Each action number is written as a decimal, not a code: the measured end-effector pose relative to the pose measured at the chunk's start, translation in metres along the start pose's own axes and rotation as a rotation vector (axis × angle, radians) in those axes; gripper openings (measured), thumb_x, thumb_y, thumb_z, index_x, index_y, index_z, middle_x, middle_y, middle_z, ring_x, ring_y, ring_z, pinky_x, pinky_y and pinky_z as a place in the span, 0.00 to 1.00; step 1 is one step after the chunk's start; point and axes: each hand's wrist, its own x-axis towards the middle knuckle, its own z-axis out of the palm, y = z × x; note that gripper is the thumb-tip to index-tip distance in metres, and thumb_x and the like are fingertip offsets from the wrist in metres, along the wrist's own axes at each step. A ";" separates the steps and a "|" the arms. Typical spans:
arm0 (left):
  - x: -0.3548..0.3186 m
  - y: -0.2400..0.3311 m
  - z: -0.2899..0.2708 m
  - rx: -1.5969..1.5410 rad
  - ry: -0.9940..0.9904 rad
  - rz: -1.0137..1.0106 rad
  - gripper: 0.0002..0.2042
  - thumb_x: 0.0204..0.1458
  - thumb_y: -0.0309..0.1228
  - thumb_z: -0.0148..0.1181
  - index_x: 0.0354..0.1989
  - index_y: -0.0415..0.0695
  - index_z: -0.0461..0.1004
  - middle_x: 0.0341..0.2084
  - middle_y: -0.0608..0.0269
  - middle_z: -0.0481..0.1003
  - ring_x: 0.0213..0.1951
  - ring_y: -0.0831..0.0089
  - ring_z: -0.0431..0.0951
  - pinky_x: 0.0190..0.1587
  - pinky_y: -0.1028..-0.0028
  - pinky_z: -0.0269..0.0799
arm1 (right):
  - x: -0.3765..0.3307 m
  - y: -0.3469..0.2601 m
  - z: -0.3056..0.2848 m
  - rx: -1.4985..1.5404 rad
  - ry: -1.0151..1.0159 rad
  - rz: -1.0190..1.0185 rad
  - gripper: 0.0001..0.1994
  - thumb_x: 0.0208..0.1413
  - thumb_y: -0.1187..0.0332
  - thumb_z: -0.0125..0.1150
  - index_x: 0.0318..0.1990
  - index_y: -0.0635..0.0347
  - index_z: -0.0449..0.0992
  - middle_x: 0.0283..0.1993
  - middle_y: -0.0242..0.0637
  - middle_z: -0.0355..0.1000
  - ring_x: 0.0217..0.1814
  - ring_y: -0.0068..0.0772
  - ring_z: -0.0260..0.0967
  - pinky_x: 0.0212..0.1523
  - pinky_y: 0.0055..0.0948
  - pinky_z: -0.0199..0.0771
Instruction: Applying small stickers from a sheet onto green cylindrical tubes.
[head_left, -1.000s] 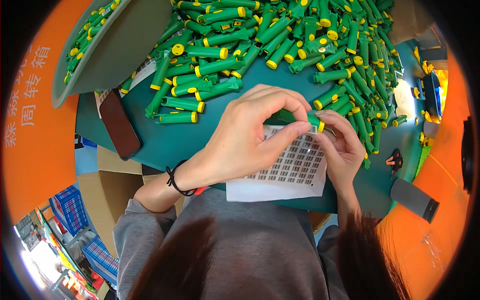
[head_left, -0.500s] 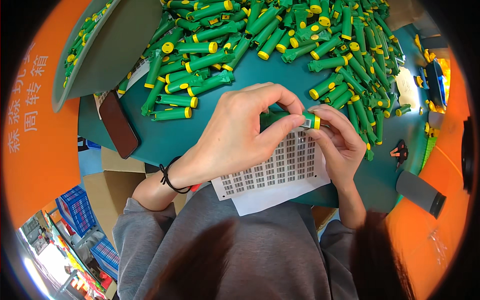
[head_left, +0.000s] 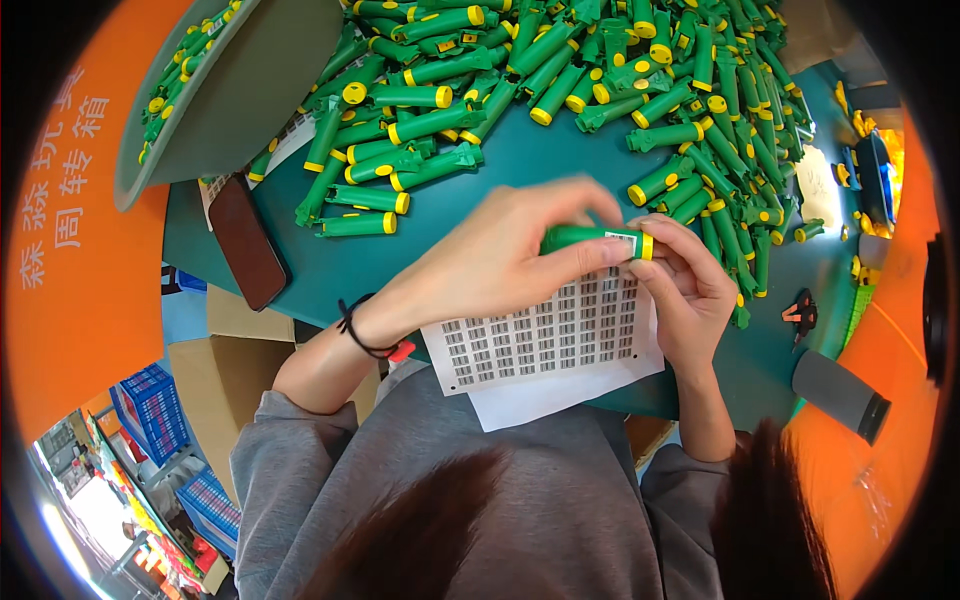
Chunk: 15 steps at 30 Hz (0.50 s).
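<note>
A green plastic tube with a yellow end cap [head_left: 572,236] lies level between my two hands, above a sheet of small printed stickers [head_left: 510,345]. On its side near the cap sits a small white sticker [head_left: 623,238]. My left hand [head_left: 500,245] holds the tube, its thumb pressed by the sticker; its raised fingers are blurred. The right hand [head_left: 690,285] grips the yellow-capped end between thumb and fingers. Part of the tube is hidden by the left hand.
A large pile of similar green tubes [head_left: 545,75] covers the far side of the green table [head_left: 440,260]. At left are a grey-green basin [head_left: 235,110] holding more tubes and a dark phone [head_left: 245,245]. Black-and-orange clippers [head_left: 800,315] and a grey cylinder [head_left: 840,395] lie at right.
My left fingers have lifted off the tube, while the thumb stays by the sticker. More of the tube and the white sticker shows now. The view has shifted slightly.
</note>
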 end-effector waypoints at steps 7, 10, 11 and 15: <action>0.001 -0.008 0.001 -0.239 -0.256 -0.226 0.19 0.69 0.43 0.51 0.39 0.38 0.77 0.25 0.72 0.73 0.29 0.85 0.67 0.32 0.79 0.64 | -0.002 0.006 0.003 -0.026 -0.015 0.022 0.18 0.56 0.85 0.61 0.55 0.74 0.74 0.58 0.49 0.72 0.52 0.33 0.76 0.54 0.29 0.77; -0.002 0.004 -0.008 -0.121 -0.242 -0.155 0.20 0.69 0.45 0.50 0.38 0.39 0.80 0.24 0.72 0.74 0.30 0.87 0.69 0.32 0.80 0.66 | 0.000 0.007 0.007 0.064 -0.014 0.097 0.17 0.57 0.84 0.61 0.55 0.74 0.74 0.58 0.48 0.72 0.53 0.33 0.76 0.56 0.29 0.75; -0.004 0.008 -0.015 -0.039 -0.157 -0.211 0.19 0.68 0.44 0.51 0.39 0.40 0.81 0.24 0.72 0.74 0.30 0.86 0.70 0.33 0.80 0.67 | 0.001 0.003 0.013 0.004 0.006 0.080 0.18 0.56 0.83 0.63 0.55 0.72 0.75 0.57 0.48 0.73 0.55 0.35 0.75 0.58 0.31 0.74; -0.016 0.027 -0.086 0.460 0.692 0.331 0.16 0.65 0.40 0.55 0.44 0.41 0.83 0.25 0.71 0.77 0.29 0.81 0.72 0.34 0.77 0.68 | 0.021 -0.014 0.007 -0.824 -0.310 -0.319 0.24 0.43 0.69 0.76 0.51 0.60 0.79 0.54 0.40 0.76 0.60 0.48 0.68 0.61 0.45 0.66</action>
